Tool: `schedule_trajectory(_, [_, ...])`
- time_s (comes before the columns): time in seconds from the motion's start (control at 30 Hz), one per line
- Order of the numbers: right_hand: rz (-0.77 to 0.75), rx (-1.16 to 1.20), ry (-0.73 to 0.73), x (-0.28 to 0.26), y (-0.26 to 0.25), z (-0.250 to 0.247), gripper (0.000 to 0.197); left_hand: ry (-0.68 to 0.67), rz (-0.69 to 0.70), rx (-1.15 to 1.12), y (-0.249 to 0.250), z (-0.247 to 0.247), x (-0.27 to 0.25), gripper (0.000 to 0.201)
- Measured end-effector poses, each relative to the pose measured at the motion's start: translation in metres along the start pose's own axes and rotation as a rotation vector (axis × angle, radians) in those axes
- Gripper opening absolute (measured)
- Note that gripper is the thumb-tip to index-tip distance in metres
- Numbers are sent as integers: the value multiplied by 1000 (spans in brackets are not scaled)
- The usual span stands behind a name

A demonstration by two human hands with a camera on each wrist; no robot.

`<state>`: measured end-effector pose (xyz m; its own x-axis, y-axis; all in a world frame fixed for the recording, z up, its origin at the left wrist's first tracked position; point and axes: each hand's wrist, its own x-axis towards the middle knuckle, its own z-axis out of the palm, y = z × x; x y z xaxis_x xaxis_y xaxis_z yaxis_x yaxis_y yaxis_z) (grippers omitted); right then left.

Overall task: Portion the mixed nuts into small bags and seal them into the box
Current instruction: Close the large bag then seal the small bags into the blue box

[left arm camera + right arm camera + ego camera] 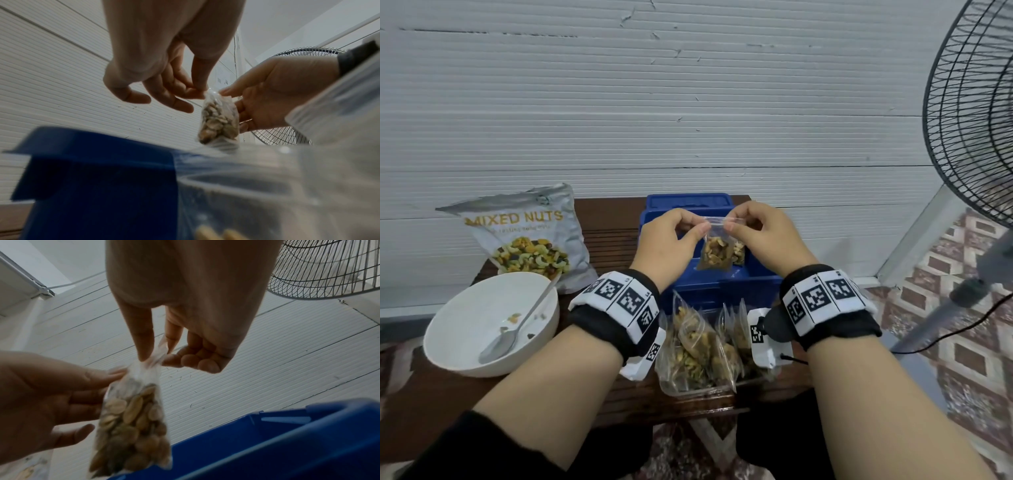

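Left hand (671, 236) and right hand (760, 236) each pinch a top corner of a small bag of nuts (715, 255) above the open blue box (722, 284).

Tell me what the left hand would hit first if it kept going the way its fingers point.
The left hand points right, along the top of the small bag it pinches. Going on, it would most likely meet the right hand at the other corner, though depth is unclear.

The small bag (717, 251) in my grip is thin, clear, glossy plastic. The box (726, 284) looks like smooth blue plastic, the tabletop (606, 236) dark grooved wood, the bowl (465, 318) glossy white, the spoon (506, 337) shiny metal, the fan (972, 113) guard wire.
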<state>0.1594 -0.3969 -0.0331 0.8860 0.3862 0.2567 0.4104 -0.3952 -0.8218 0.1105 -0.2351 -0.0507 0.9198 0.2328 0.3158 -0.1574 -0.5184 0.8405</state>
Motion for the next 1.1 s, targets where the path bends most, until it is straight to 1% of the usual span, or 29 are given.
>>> schedule_trajectory(0.07, [-4, -3, -10, 1, 1, 0, 7, 1, 7, 9, 0, -1, 0, 3])
schedule_trajectory(0.23, [-29, -58, -9, 1, 0, 1, 6, -46, 15, 37, 1, -3, 1, 7])
schedule_trajectory(0.4, [-16, -10, -11, 3, -1, 0, 5, -15, -6, 17, 2, -6, 4, 6])
schedule_trajectory(0.53, [-21, -32, 11, 6, -4, -6, 4, -83, -8, 15, 6, -8, 6, 7])
schedule_trajectory(0.63, [-5, -100, 33, 10, -8, -13, 5, -97, -28, 6, 3, -15, 9, 15])
schedule_trajectory(0.73, [19, -174, 5, 16, -10, -23, 6, -59, -119, 60, -8, -25, 16, 15])
schedule_trajectory(0.77, [33, -208, -18, 18, -10, -26, 6, -46, -159, 90, -13, -29, 19, 18])
schedule_trajectory(0.9, [123, -393, -150, 34, -4, -34, 7, -38, -335, 239, -27, -36, 28, 45])
schedule_trajectory(1.0, [179, -484, -238, 48, 5, -37, 6, -152, -474, 336, -35, -34, 36, 66])
schedule_trajectory(1.03, [192, -516, -267, 52, 8, -37, 5, -199, -507, 361, -39, -33, 38, 68])
schedule_trajectory(1.1, [208, -577, -316, 61, 15, -35, 3, -261, -533, 386, -49, -30, 42, 65])
